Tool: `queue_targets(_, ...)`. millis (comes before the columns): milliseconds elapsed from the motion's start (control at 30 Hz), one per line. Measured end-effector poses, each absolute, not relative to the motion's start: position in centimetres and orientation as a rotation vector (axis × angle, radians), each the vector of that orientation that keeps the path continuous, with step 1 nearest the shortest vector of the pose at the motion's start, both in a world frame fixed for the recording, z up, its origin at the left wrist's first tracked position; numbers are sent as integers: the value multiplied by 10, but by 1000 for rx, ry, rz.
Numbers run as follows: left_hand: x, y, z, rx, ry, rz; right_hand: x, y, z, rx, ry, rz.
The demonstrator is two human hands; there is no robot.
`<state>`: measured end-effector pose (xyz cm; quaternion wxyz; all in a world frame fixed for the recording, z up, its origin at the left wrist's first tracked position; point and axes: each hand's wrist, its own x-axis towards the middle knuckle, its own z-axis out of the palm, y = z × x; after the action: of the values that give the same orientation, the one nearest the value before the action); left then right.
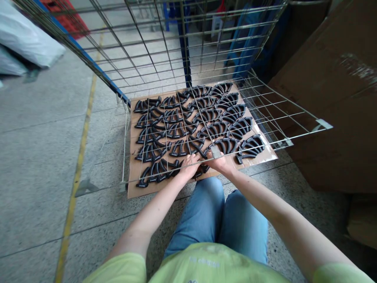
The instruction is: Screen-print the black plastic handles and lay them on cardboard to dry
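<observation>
A wire mesh rack (pixel 179 59) tilts up and away from me, its far side raised and its near edge low over a cardboard sheet (pixel 134 190) on the floor. My left hand (pixel 188 166) and my right hand (pixel 218 162) both grip that near edge, close together, the right one beside a flat metal tab (pixel 216 152). Several rows of black curved moulded parts (pixel 206 116) lie on the cardboard, seen through the mesh. Some of these parts sit directly under my hands, partly hidden by them.
My knees in blue jeans (pixel 224 220) are just below my hands. Large brown cardboard boxes (pixel 324 118) stand to the right. A concrete floor with a yellow line (pixel 79 181) runs along the left, with white sacks (pixel 26 39) and a red crate (pixel 63 19) beyond.
</observation>
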<state>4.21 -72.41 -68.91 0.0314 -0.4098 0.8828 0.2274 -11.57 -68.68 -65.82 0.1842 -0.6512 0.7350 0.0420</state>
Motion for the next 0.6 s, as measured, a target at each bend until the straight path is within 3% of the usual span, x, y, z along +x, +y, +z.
queue_targets(400, 51, -750, -701, -701, 2953, 669, -126, -672, -674, -1519, 2350, -177)
queue_targets(600, 51, -761, -712, -639, 3062, 962, -134, -668, -663, -1304, 2452, -219)
